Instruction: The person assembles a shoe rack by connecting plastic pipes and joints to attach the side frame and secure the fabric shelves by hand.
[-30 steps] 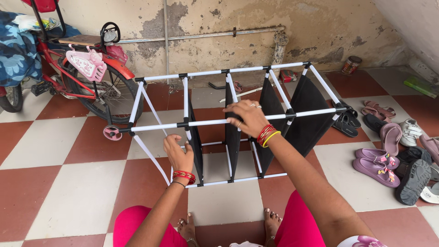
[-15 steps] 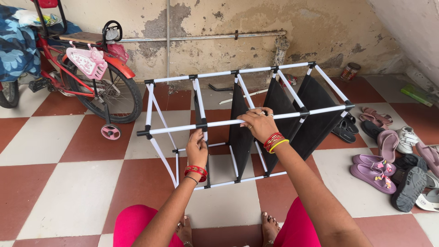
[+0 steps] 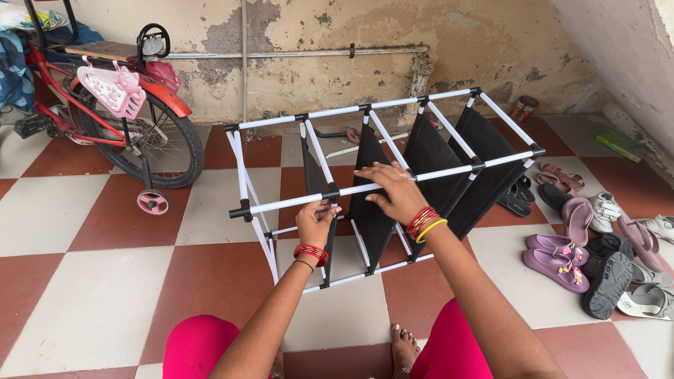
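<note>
A rack frame of white tubes and black joints stands on the checked floor, with black fabric panels hanging as dividers between its sections. My left hand grips the near top tube at a black joint, beside the leftmost panel. My right hand rests flat over the same near top tube, above the second panel, fingers spread. Both wrists wear red bangles. My knees in pink cloth and one bare foot show at the bottom edge.
A red child's bicycle with a pink basket and training wheel stands at the back left by the stained wall. Several sandals and shoes lie on the floor at the right. A small tin sits near the wall.
The rack has tipped toward me and shifted right. My left hand rose from the lower left tubes to the near top tube. My right hand stayed on the top tube.
</note>
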